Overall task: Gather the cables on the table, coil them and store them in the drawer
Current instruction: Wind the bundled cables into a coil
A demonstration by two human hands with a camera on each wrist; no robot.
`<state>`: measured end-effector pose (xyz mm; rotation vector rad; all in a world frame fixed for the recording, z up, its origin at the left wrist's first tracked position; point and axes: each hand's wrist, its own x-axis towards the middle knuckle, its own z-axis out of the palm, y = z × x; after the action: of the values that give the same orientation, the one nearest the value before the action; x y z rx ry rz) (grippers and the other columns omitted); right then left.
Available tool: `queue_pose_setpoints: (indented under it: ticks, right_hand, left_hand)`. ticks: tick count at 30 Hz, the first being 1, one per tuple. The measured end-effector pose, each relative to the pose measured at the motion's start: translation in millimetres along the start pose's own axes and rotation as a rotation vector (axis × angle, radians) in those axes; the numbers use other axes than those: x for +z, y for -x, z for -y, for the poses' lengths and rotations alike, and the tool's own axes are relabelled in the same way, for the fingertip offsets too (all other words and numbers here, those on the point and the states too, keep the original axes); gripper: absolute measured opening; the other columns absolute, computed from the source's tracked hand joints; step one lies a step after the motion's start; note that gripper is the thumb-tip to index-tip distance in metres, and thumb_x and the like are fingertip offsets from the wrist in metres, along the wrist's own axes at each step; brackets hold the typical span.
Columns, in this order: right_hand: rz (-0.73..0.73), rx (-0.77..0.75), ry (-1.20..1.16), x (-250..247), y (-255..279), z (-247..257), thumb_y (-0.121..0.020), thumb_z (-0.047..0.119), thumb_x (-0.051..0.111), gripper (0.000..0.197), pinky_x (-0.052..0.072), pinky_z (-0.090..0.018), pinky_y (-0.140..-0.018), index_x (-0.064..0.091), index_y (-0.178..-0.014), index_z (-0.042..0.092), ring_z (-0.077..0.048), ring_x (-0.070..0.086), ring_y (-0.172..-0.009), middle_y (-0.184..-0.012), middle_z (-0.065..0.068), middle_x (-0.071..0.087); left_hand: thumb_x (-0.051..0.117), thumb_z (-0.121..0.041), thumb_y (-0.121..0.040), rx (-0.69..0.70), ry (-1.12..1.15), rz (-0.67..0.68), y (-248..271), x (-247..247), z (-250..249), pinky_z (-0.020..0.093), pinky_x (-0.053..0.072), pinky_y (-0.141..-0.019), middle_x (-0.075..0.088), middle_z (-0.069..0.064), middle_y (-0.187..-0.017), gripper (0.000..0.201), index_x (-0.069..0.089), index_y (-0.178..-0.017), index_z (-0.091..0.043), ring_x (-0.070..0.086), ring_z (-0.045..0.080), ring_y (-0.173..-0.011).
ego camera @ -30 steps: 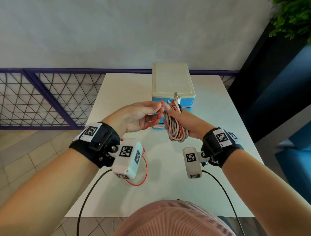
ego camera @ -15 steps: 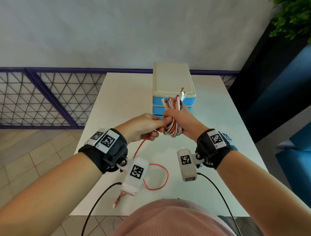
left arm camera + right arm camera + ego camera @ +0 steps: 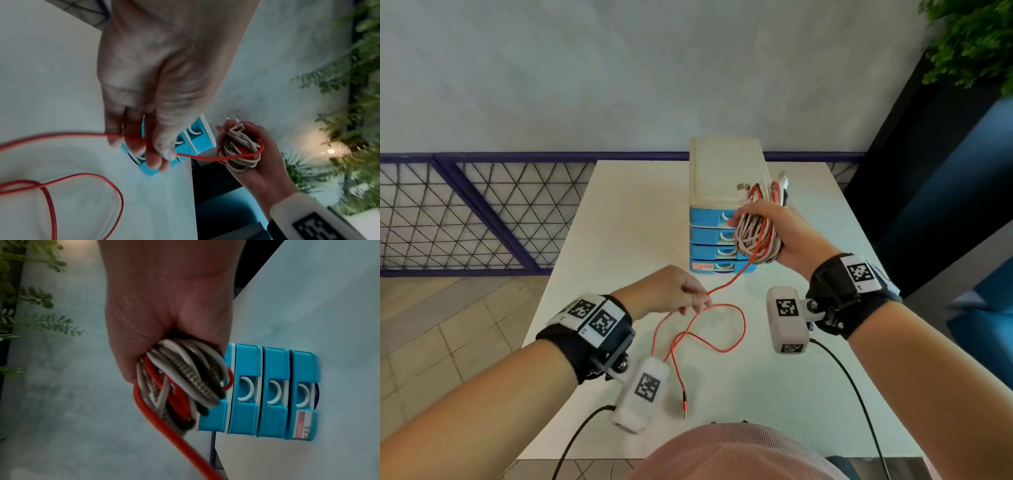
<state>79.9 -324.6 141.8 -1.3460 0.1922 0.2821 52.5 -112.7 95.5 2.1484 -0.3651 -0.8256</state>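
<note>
Head cam: my right hand [image 3: 784,236] grips the cable bundle [image 3: 756,236]. My left hand [image 3: 664,291] pinches its red cable [image 3: 726,284] trailing below.

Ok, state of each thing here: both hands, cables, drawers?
Right hand: grips the cable bundle.
Cable bundle: coiled, held in front of the drawer unit.
Left hand: pinches the red cable.
Red cable: partly wound, rest loose on the table.
Drawer unit: all drawers shut.

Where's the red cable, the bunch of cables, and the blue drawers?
red cable [image 3: 736,334], head view, on its loose loop over the table.
bundle of cables [image 3: 756,236], head view, on the coils in the right hand.
blue drawers [image 3: 273,394], right wrist view, on a drawer front.
</note>
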Motion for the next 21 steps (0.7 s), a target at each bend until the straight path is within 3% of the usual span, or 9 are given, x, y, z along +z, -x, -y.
queue_pose_setpoints:
  ticks: [3,7,11,13,17,19,21]
  right_hand:
    - [0.036,0.04,0.178,1,6,-4,-0.085,0.01,0.065,0.015,0.056,-0.043,-0.084,0.067,-0.094,-0.001,-0.028,0.07,-0.085,-0.089,-0.016,0.074]
    - [0.025,0.062,0.382,0,7,-12,-0.079,0.012,0.071,0.012,0.055,-0.049,-0.09,0.071,-0.086,0.003,-0.036,0.069,-0.092,-0.095,-0.021,0.074]
    - [0.06,0.083,0.466,3,7,-19,-0.075,0.017,0.075,0.019,0.056,-0.047,-0.089,0.07,-0.09,0.006,-0.03,0.071,-0.083,-0.09,-0.016,0.075]
    - [0.099,0.101,0.456,5,7,-21,-0.076,0.016,0.075,0.021,0.056,-0.046,-0.09,0.068,-0.094,0.007,-0.029,0.072,-0.088,-0.093,-0.016,0.074]
    - [0.19,0.15,0.31,8,11,-22,-0.083,0.009,0.069,0.008,0.054,-0.042,-0.091,0.067,-0.091,0.008,-0.029,0.071,-0.094,-0.098,-0.02,0.073]
    - [0.209,0.158,0.306,9,13,-23,-0.085,0.009,0.068,0.005,0.054,-0.041,-0.088,0.068,-0.089,0.007,-0.026,0.069,-0.087,-0.093,-0.018,0.071]
    - [0.216,0.155,0.376,9,13,-24,-0.085,0.009,0.066,0.006,0.057,-0.033,-0.076,0.067,-0.089,0.005,-0.02,0.068,-0.075,-0.083,-0.012,0.071]
  left_hand:
    - [0.067,-0.022,-0.086,0.05,-0.146,-0.318,-9,-7,-8,0.009,0.039,-0.05,0.066,-0.01,-0.068,0.01,0.073,-0.079,-0.018,0.052,0.002,-0.053]
    - [0.073,-0.022,-0.08,0.131,-0.152,-0.514,-15,-13,-16,0.006,0.037,-0.054,0.06,-0.017,-0.063,0.004,0.074,-0.081,-0.018,0.053,-0.003,-0.057]
    - [0.074,-0.02,-0.079,0.203,-0.161,-0.555,-18,-9,-24,0.005,0.039,-0.057,0.067,-0.007,-0.07,0.006,0.075,-0.082,-0.016,0.056,-0.002,-0.062]
    - [0.076,-0.017,-0.076,0.231,-0.136,-0.583,-19,-7,-29,0.007,0.043,-0.058,0.067,-0.006,-0.071,0.003,0.074,-0.078,-0.015,0.058,0.001,-0.064]
    - [0.078,-0.014,-0.072,0.246,-0.087,-0.642,-20,-6,-33,0.028,0.05,-0.063,0.069,0.003,-0.077,0.016,0.063,-0.071,-0.01,0.063,0.016,-0.072]
    - [0.08,-0.018,-0.07,0.219,-0.085,-0.617,-20,-7,-33,0.024,0.047,-0.06,0.067,0.001,-0.076,0.022,0.061,-0.077,-0.01,0.06,0.016,-0.069]
    - [0.08,-0.028,-0.071,0.159,-0.098,-0.553,-19,-10,-31,0.023,0.042,-0.057,0.062,-0.001,-0.073,0.032,0.057,-0.088,-0.013,0.055,0.012,-0.065]
